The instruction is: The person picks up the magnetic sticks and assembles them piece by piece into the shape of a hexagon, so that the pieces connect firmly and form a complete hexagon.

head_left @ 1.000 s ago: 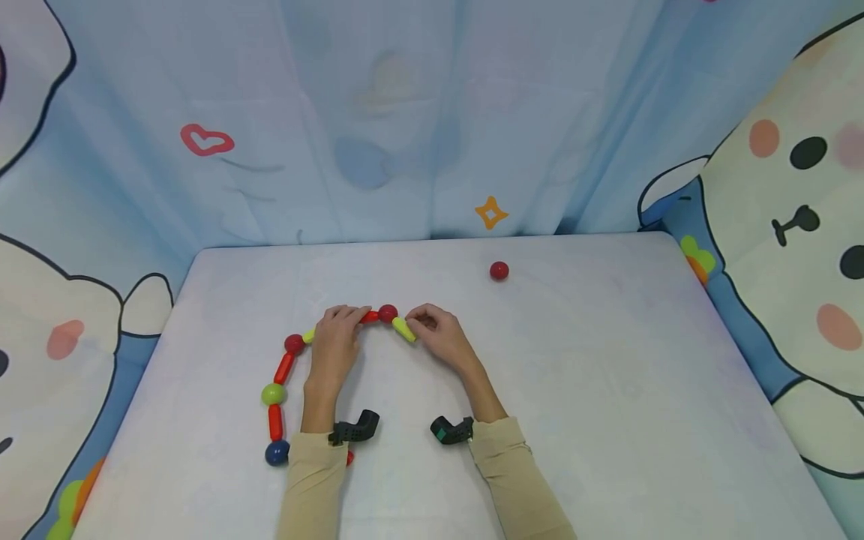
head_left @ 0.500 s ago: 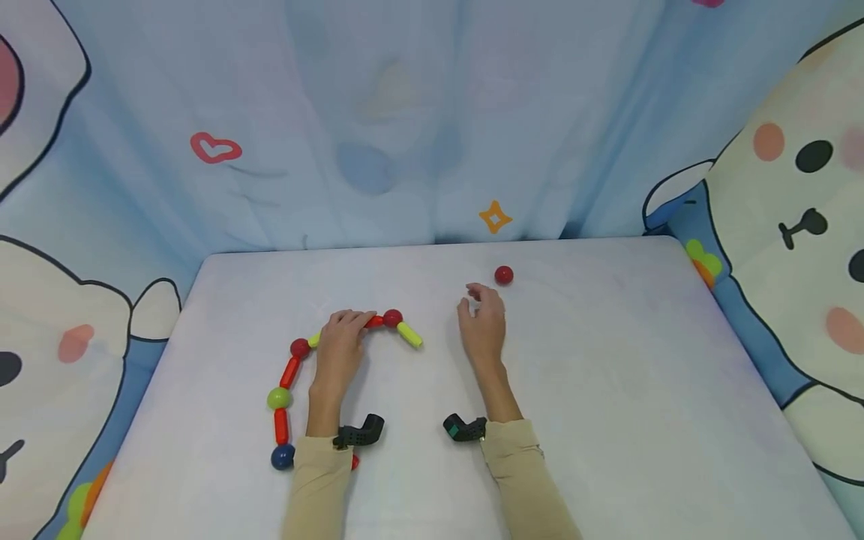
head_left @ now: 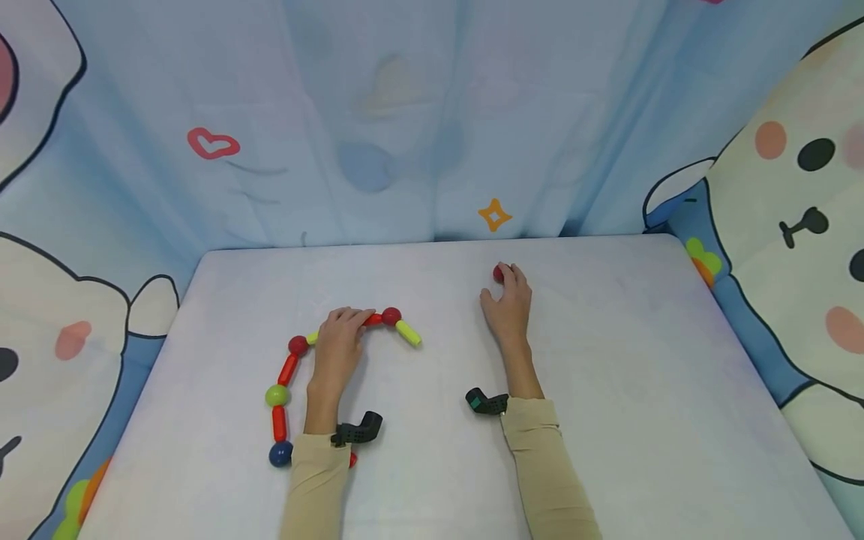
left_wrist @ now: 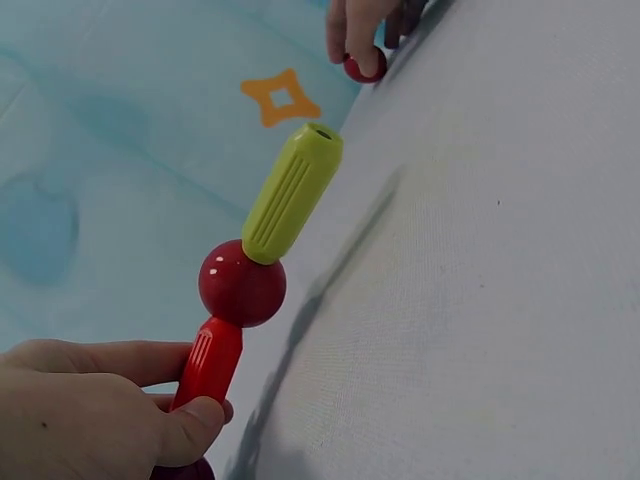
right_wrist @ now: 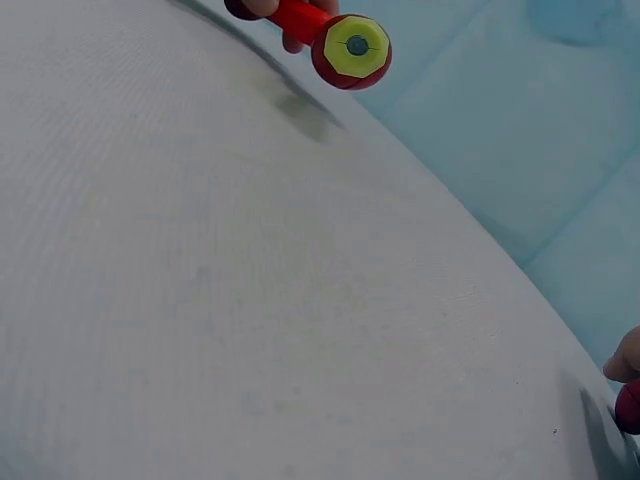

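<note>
My left hand pinches a red ribbed rod between thumb and fingers. That rod belongs to a chain of balls and rods. Past it come a dark red ball and a yellow-green rod, whose free end points outward. In the left wrist view this end appears raised, with a shadow beside it. Toward the back of the table, my right hand reaches over a loose red ball. Its fingers are at the ball, while the thumb stands apart in the head view.
The chain runs down the left through a red ball, a green ball and a blue ball. A red piece shows beside the left sleeve. White cloth covers the table; a blue curtain hangs behind.
My right hand has left the yellow-green rod and moved right and back to the loose red ball. My left hand has kept its hold on the chain.
</note>
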Action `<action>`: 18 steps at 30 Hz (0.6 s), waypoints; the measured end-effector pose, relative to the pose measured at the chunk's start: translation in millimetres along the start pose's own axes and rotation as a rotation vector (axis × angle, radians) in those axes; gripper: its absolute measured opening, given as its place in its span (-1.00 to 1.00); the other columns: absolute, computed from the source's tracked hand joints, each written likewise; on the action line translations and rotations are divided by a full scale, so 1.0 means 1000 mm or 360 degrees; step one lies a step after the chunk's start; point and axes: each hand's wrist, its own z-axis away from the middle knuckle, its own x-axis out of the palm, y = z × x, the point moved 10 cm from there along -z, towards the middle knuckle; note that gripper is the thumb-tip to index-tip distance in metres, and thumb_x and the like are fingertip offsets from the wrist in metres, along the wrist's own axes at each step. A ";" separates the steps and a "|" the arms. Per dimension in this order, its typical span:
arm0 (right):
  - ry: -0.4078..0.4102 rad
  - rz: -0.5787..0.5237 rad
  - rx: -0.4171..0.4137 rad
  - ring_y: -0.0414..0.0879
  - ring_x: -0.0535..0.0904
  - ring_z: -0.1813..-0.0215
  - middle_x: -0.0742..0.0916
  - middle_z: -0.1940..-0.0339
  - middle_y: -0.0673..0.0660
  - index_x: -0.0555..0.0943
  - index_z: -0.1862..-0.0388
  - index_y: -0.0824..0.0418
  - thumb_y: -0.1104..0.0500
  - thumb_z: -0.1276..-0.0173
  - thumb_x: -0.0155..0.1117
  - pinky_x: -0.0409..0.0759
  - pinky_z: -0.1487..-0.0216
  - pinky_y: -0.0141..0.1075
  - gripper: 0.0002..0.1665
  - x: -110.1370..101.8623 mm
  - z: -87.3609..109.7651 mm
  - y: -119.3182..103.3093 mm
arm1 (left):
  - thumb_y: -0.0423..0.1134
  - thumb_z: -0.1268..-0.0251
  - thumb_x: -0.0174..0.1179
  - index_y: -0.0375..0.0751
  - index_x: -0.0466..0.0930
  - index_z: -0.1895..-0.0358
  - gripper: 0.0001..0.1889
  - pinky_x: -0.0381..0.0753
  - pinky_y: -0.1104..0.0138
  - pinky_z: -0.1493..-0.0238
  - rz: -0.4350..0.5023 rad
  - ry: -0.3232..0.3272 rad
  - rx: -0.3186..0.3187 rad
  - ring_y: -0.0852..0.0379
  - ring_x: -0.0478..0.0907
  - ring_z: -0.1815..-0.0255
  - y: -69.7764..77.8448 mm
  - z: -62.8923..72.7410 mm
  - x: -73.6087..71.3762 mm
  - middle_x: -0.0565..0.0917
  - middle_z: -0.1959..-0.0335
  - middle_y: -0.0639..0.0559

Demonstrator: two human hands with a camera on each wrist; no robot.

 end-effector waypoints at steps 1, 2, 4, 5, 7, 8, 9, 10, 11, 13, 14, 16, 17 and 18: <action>-0.0005 -0.0003 0.0000 0.20 0.16 -0.51 0.31 -0.49 0.27 0.35 -0.38 0.20 0.22 -0.32 0.16 0.21 -0.49 0.09 -0.38 0.000 0.000 0.001 | -0.39 -0.31 0.20 -0.04 0.59 -0.19 -0.61 0.44 -0.02 -0.31 -0.0003 -0.0001 0.0002 -0.09 0.45 -0.26 0.000 0.000 0.000 0.67 -0.08 -0.04; -0.0004 -0.0012 0.0005 0.18 0.18 -0.50 0.33 -0.47 0.26 0.35 -0.37 0.21 0.22 -0.33 0.16 0.22 -0.48 0.08 -0.39 0.000 0.000 0.002 | -0.39 -0.31 0.20 -0.04 0.59 -0.19 -0.61 0.44 -0.02 -0.31 -0.0006 -0.0004 -0.0004 -0.09 0.45 -0.27 0.000 0.000 0.000 0.67 -0.08 -0.04; 0.0021 -0.0042 0.0023 0.14 0.24 -0.46 0.38 -0.43 0.25 0.35 -0.35 0.22 0.22 -0.34 0.17 0.27 -0.47 0.03 -0.41 0.000 0.000 0.004 | -0.38 -0.31 0.20 -0.03 0.59 -0.19 -0.61 0.43 -0.01 -0.32 -0.0009 -0.0008 -0.0012 -0.09 0.45 -0.27 -0.001 0.000 0.001 0.67 -0.09 -0.04; 0.0037 -0.0061 0.0034 0.12 0.28 -0.44 0.41 -0.40 0.24 0.35 -0.33 0.22 0.23 -0.34 0.19 0.30 -0.46 0.01 -0.42 -0.001 0.000 0.005 | -0.38 -0.31 0.20 -0.03 0.59 -0.19 -0.61 0.43 -0.01 -0.32 -0.0010 -0.0011 -0.0018 -0.09 0.45 -0.28 -0.001 0.000 0.001 0.67 -0.09 -0.04; 0.0074 -0.0113 0.0054 0.09 0.34 -0.38 0.46 -0.32 0.24 0.36 -0.30 0.24 0.23 -0.34 0.20 0.35 -0.43 -0.03 -0.45 -0.003 0.000 0.008 | -0.38 -0.31 0.20 -0.04 0.59 -0.19 -0.61 0.44 -0.01 -0.32 -0.0008 -0.0015 -0.0022 -0.09 0.45 -0.28 -0.001 -0.001 0.001 0.67 -0.09 -0.05; 0.0091 -0.0133 0.0063 0.09 0.37 -0.34 0.49 -0.29 0.24 0.38 -0.28 0.25 0.23 -0.35 0.20 0.38 -0.41 -0.03 -0.47 -0.004 0.000 0.009 | -0.38 -0.31 0.19 -0.03 0.59 -0.19 -0.61 0.43 -0.01 -0.33 -0.0007 -0.0018 -0.0027 -0.09 0.45 -0.28 -0.001 -0.001 0.001 0.67 -0.09 -0.05; 0.0107 -0.0150 0.0073 0.09 0.39 -0.32 0.51 -0.26 0.25 0.39 -0.26 0.25 0.22 -0.35 0.20 0.40 -0.39 -0.03 -0.49 -0.005 0.000 0.009 | -0.38 -0.31 0.20 -0.03 0.59 -0.19 -0.61 0.43 -0.01 -0.33 -0.0007 -0.0018 -0.0027 -0.09 0.45 -0.28 -0.001 -0.001 0.000 0.67 -0.09 -0.05; 0.0120 -0.0166 0.0080 0.09 0.40 -0.29 0.52 -0.23 0.25 0.40 -0.24 0.26 0.22 -0.35 0.19 0.41 -0.37 -0.03 -0.52 -0.006 0.000 0.009 | -0.38 -0.31 0.20 -0.04 0.59 -0.20 -0.61 0.44 -0.01 -0.32 -0.0006 -0.0018 -0.0027 -0.09 0.45 -0.28 -0.001 -0.001 0.000 0.67 -0.09 -0.05; 0.0130 -0.0175 0.0088 0.10 0.42 -0.27 0.53 -0.21 0.26 0.41 -0.21 0.26 0.21 -0.36 0.18 0.42 -0.35 -0.03 -0.54 -0.007 0.001 0.009 | -0.38 -0.31 0.19 -0.04 0.59 -0.20 -0.60 0.44 -0.01 -0.32 -0.0006 -0.0019 -0.0027 -0.09 0.45 -0.28 0.000 -0.001 0.000 0.67 -0.09 -0.05; 0.0139 -0.0196 0.0107 0.09 0.44 -0.23 0.55 -0.17 0.25 0.44 -0.18 0.26 0.20 -0.37 0.16 0.45 -0.31 -0.03 -0.58 -0.007 0.003 0.009 | -0.38 -0.32 0.19 -0.03 0.58 -0.20 -0.60 0.44 0.00 -0.32 -0.0010 -0.0021 -0.0032 -0.08 0.45 -0.28 -0.001 -0.002 0.000 0.67 -0.09 -0.05; 0.0138 -0.0217 0.0117 0.08 0.46 -0.20 0.56 -0.15 0.24 0.45 -0.16 0.25 0.19 -0.36 0.17 0.47 -0.28 -0.04 -0.59 -0.007 0.004 0.009 | -0.38 -0.32 0.19 -0.03 0.58 -0.21 -0.60 0.44 0.01 -0.33 -0.0011 -0.0023 -0.0035 -0.08 0.44 -0.28 -0.001 -0.002 0.000 0.67 -0.09 -0.05; 0.0096 -0.0296 0.0105 0.06 0.50 -0.15 0.58 -0.12 0.21 0.46 -0.15 0.22 0.18 -0.34 0.20 0.52 -0.23 -0.05 -0.59 -0.003 0.010 0.004 | -0.38 -0.32 0.18 -0.03 0.57 -0.21 -0.60 0.44 0.01 -0.32 -0.0013 -0.0031 -0.0041 -0.08 0.44 -0.28 -0.002 -0.002 0.001 0.66 -0.09 -0.05; 0.0047 -0.0333 0.0065 0.06 0.52 -0.13 0.59 -0.12 0.21 0.47 -0.16 0.22 0.19 -0.33 0.22 0.54 -0.20 -0.05 -0.58 0.001 0.014 -0.001 | -0.37 -0.32 0.18 -0.02 0.57 -0.22 -0.59 0.44 0.01 -0.33 -0.0014 -0.0034 -0.0049 -0.07 0.44 -0.29 -0.003 -0.002 0.001 0.66 -0.09 -0.04; -0.0031 -0.0367 0.0022 0.06 0.54 -0.12 0.59 -0.13 0.20 0.48 -0.18 0.20 0.19 -0.33 0.24 0.56 -0.19 -0.06 -0.56 0.007 0.018 -0.006 | -0.37 -0.33 0.18 -0.02 0.57 -0.22 -0.59 0.44 0.00 -0.33 -0.0016 -0.0033 -0.0050 -0.08 0.43 -0.29 -0.003 -0.002 0.001 0.66 -0.10 -0.05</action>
